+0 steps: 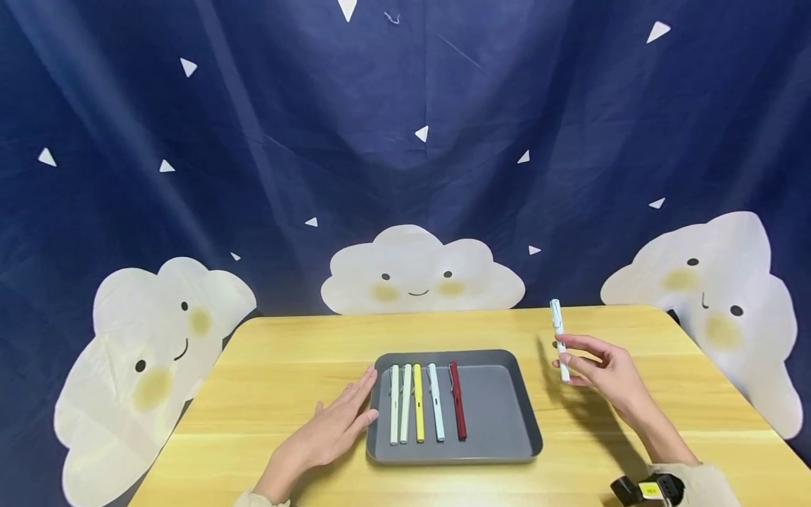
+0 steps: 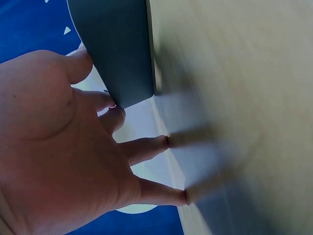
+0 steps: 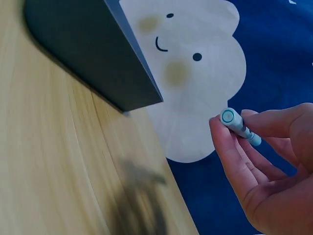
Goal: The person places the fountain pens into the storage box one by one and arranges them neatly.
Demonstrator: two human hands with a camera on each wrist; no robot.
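Note:
A pale blue-white pen [image 1: 557, 331] with a clip is pinched between the thumb and fingers of my right hand [image 1: 610, 373], above the table to the right of the tray. It stands nearly upright in the head view; in the right wrist view its round end [image 3: 228, 116] faces the camera. My left hand [image 1: 329, 426] touches the left wall of the dark grey tray [image 1: 497, 401] with fingers spread, thumb at the rim. Inside the tray lie several pens side by side: two whitish-green ones, a yellow pen [image 1: 418, 405], a light blue pen [image 1: 436, 405] and a dark red pen [image 1: 458, 405].
The light wooden table [image 1: 298, 345] carries the tray near its middle. Behind it hangs a dark blue curtain [image 1: 380, 176] printed with clouds and white triangles. A black device with a yellow label [image 1: 650, 490] is strapped at the right wrist.

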